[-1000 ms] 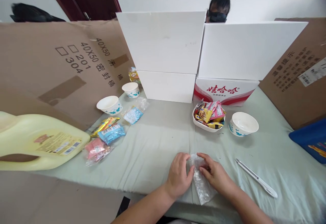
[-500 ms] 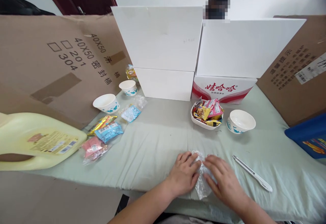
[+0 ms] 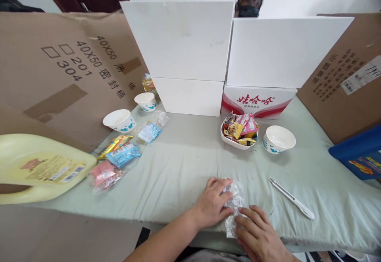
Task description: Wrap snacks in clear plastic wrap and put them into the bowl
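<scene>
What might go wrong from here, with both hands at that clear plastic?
The clear plastic lies near the front edge of the table, so it might slip off. The slim white tool lies ahead and to the right of the right hand; a sideways sweep might knock it.

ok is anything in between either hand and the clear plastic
Nothing visible: the left hand lies over the plastic's left side, and the right hand's fingertips are at its right edge.
</scene>
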### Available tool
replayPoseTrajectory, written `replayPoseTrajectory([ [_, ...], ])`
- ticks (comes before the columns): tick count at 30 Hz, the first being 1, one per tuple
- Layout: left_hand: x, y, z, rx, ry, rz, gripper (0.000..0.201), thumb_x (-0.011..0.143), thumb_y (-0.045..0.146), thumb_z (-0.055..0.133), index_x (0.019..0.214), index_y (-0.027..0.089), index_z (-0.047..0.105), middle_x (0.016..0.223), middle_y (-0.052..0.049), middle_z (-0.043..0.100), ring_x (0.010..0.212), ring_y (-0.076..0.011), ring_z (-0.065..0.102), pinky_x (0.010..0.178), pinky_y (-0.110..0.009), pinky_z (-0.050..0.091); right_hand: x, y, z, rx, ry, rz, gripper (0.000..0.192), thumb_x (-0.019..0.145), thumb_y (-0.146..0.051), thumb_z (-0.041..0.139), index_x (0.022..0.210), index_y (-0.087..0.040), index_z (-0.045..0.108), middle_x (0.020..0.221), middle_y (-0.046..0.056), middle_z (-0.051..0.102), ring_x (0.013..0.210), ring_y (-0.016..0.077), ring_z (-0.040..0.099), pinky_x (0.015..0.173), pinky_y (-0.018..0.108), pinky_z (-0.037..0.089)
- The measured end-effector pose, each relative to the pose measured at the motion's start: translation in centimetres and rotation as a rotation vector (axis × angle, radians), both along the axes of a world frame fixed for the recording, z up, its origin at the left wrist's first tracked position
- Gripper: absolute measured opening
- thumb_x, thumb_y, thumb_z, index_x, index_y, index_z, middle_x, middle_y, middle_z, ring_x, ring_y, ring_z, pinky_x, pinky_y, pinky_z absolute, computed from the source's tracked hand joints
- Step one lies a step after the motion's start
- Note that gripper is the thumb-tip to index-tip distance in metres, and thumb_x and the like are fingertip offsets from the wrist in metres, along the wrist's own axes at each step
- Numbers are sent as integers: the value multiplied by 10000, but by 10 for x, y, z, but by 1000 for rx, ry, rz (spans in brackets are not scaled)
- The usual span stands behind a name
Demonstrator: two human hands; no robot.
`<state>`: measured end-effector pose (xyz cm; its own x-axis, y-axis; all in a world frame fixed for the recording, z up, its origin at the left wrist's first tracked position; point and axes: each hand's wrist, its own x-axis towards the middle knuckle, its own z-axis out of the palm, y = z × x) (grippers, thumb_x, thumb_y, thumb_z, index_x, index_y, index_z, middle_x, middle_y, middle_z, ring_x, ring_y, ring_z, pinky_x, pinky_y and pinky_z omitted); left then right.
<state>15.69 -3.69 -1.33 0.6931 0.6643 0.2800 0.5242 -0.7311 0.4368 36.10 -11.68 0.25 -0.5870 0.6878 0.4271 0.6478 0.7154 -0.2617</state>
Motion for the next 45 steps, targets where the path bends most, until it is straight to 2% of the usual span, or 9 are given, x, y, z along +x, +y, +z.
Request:
replayPoseTrajectory([
  [8, 1, 0, -4, -31, -99, 10, 229, 810, 361, 686, 975, 207, 646, 1138, -87, 637, 1168, -262, 543, 1026, -458, 324, 1, 9, 7, -97, -95, 112, 239, 918, -138, 451, 1081, -200, 616, 1055, 56, 691, 1020, 203, 599, 954, 372, 445],
  [12, 3, 0, -3, -26, -141, 16, 95, 891, 219, 558, 936, 209, 641, 1041, -57, 674, 1191, -229, 541, 1030, -433, 327, 2, 15, 18, -329, -6, 115, 219, 917, -119, 435, 1013, -216, 607, 945, 43, 673, 890, 172, 599, 830, 317, 479],
  [18, 2, 1, -3, -43, -206, 23, 425, 873, 43, 401, 1264, 186, 487, 1168, -89, 652, 1173, -199, 554, 1006, -422, 373, -1, 55, 14, -541, 134, -120, 239, 978, -217, 361, 993, -219, 599, 907, 35, 660, 826, 151, 630, 734, 263, 483],
  [23, 0, 4, -10, -41, -265, 60, 625, 883, 27, 343, 1470, 172, 186, 1107, -86, 657, 1002, -180, 616, 977, -440, 421, -15, 82, -12, -407, 17, -359, 241, 974, -248, 365, 977, -199, 600, 910, 52, 679, 804, 175, 655, 689, 273, 459],
  [30, -2, -2, 5, 105, -307, 88, 287, 859, 100, 444, 1088, 184, 595, 1050, -100, 640, 1062, -238, 559, 917, -416, 461, -30, 75, -25, -189, -154, -453, 233, 975, -227, 358, 924, -206, 585, 786, 27, 625, 617, 150, 606, 527, 264, 341],
  [35, 3, -2, 4, 73, -134, -18, 102, 866, 219, 551, 887, 200, 650, 923, -52, 671, 1044, -234, 556, 937, -413, 412, -26, 78, -19, -157, -190, -471, 214, 977, -254, 375, 925, -211, 578, 772, 25, 599, 599, 144, 569, 531, 266, 346],
  [40, 4, 2, 0, 15, -96, 27, 50, 845, 200, 599, 856, 208, 647, 1008, -47, 658, 1102, -228, 550, 976, -416, 382, 9, 88, -11, 17, -171, -605, 178, 930, -201, 425, 992, -184, 592, 910, 95, 610, 872, 238, 572, 759, 367, 461],
  [42, 4, 2, 1, 16, -93, 43, 69, 822, 185, 613, 877, 211, 646, 1124, -59, 636, 1179, -239, 520, 1008, -428, 368, 16, 86, -8, 61, -100, -560, 195, 916, -167, 432, 1020, -178, 596, 1036, 124, 616, 1004, 268, 560, 852, 431, 466],
  [45, 3, 0, 4, -2, -93, 42, 137, 805, 148, 589, 917, 210, 635, 1177, -68, 630, 1213, -241, 512, 1033, -443, 367, 7, 73, -5, -4, -38, -273, 267, 907, -142, 453, 1129, -208, 584, 1191, 101, 610, 1185, 247, 515, 966, 430, 453],
])
